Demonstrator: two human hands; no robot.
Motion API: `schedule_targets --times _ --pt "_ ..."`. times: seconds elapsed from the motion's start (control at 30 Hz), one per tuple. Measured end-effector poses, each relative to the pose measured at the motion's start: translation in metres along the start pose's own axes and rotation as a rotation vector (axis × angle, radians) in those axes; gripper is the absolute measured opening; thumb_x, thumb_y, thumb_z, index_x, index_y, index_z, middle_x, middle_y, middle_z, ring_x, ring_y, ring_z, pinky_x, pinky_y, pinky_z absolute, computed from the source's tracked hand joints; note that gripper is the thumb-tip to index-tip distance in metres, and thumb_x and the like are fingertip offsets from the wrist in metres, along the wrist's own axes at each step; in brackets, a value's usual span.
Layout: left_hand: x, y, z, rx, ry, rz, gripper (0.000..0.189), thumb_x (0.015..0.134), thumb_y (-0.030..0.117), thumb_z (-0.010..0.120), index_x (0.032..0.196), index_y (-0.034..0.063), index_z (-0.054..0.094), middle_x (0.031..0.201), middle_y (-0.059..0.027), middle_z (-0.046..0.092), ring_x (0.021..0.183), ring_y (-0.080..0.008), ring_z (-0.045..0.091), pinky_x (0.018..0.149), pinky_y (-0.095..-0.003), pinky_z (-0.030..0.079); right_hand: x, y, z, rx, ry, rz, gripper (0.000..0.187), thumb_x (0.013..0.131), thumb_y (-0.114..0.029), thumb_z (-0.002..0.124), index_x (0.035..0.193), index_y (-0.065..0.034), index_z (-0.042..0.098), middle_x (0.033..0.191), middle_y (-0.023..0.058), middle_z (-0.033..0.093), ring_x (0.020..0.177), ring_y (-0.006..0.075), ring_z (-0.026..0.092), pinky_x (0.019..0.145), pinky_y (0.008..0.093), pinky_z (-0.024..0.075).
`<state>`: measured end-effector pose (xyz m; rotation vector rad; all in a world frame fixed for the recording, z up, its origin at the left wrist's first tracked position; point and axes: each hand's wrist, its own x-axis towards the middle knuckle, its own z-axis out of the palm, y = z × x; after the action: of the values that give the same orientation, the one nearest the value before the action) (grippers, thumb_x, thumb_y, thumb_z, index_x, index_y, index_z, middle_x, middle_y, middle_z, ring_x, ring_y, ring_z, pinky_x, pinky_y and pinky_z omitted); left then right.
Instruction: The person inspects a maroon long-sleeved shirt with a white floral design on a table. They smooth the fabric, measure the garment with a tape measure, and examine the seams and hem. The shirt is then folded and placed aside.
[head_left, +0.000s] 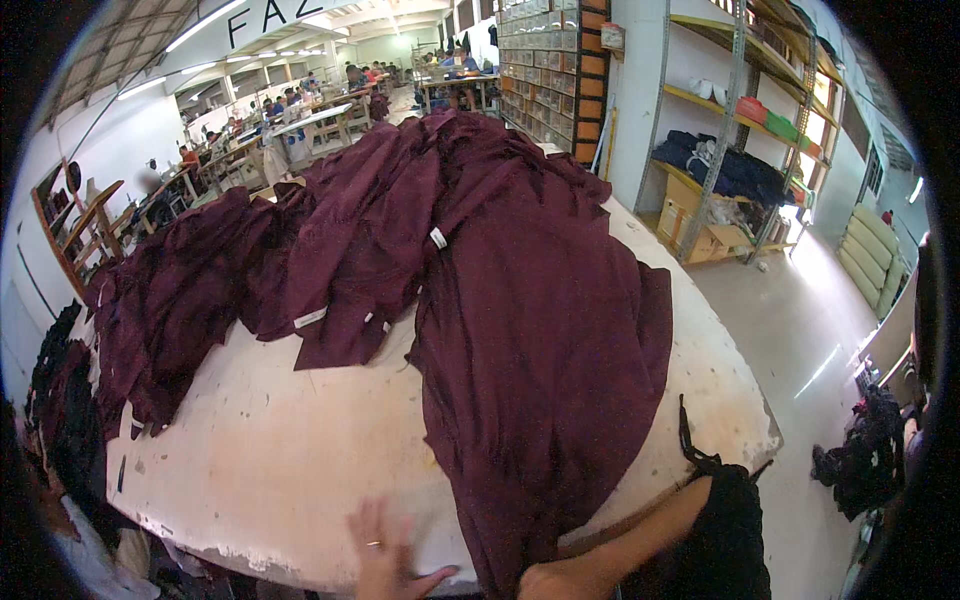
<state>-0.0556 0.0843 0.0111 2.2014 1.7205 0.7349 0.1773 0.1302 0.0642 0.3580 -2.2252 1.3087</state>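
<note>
A long maroon cloth piece (540, 360) trails from a large heap of maroon garments (375, 187) down to the near edge of the pale worktable (300, 435). My left hand (386, 551) is on or just above the bare tabletop left of this cloth, fingers spread, slightly blurred, with a ring on one finger. Beside the cloth's gathered lower end, my right hand (551, 581) is curled into a fist that appears to grip it. The frame's bottom edge cuts off part of that hand. Small white labels (310, 318) show on several garments.
Black cloth with a dangling strap (697, 454) is at the table's right corner, by my right forearm. Dark garments (71, 420) hang at the left edge. A metal shelving unit (727, 142) stands right, a drawer cabinet (540, 67) behind. People work at distant sewing tables.
</note>
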Motion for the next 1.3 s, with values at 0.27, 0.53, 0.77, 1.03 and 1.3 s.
schedule_targets --times 0.27,0.53,0.77,1.03,1.3 --pt "0.032 0.033 -0.003 -0.395 0.011 0.451 0.034 0.065 0.009 0.067 0.097 0.0022 0.057 0.100 -0.0150 0.063 0.099 -0.0276 0.061 0.091 -0.0411 0.044 0.015 -0.035 0.047 0.106 -0.140 0.000 0.014 0.079 -0.016 0.056 0.080 -0.0031 0.050 0.071 0.0161 0.051 0.064 0.0332 0.055 0.056 0.0402 0.0431" --pt "-0.016 0.011 -0.155 -0.260 -0.738 0.329 0.022 0.081 0.026 0.064 0.079 0.0043 0.064 0.071 -0.0102 0.062 0.064 -0.0263 0.063 0.058 -0.0329 0.048 -0.030 -0.068 -0.046 -0.517 -0.001 0.791 0.039 0.063 -0.003 0.066 0.101 -0.0078 0.060 0.095 0.0116 0.062 0.091 0.0286 0.060 0.081 0.0367 0.0482" --pt "0.046 0.037 -0.166 0.055 0.572 0.479 0.016 0.078 0.014 0.061 0.084 -0.0006 0.060 0.086 -0.0134 0.060 0.085 -0.0186 0.055 0.079 -0.0301 0.041 -0.015 -0.099 -0.090 -1.844 0.963 0.062 0.039 0.052 0.002 0.063 0.090 -0.0071 0.062 0.080 0.0087 0.058 0.077 0.0279 0.055 0.072 0.0387 0.0391" --pt "-0.009 -0.006 -0.101 -0.096 -0.135 0.099 0.032 0.073 0.023 0.072 0.094 0.0026 0.058 0.090 -0.0112 0.059 0.084 -0.0280 0.055 0.077 -0.0354 0.042 -0.113 -0.091 -0.027 -1.058 0.425 1.122 0.031 0.057 0.004 0.058 0.085 -0.0069 0.059 0.078 0.0084 0.052 0.082 0.0267 0.052 0.081 0.0340 0.0394" --pt "-0.026 -0.006 -0.100 0.183 0.016 0.321 0.025 0.068 0.015 0.072 0.091 0.0146 0.063 0.102 -0.0063 0.058 0.091 -0.0277 0.054 0.083 -0.0375 0.040 -0.137 -0.090 -0.020 -0.817 1.174 0.671 0.015 0.074 -0.001 0.052 0.088 -0.0048 0.047 0.109 0.0162 0.058 0.105 0.0249 0.053 0.093 0.0361 0.0387"
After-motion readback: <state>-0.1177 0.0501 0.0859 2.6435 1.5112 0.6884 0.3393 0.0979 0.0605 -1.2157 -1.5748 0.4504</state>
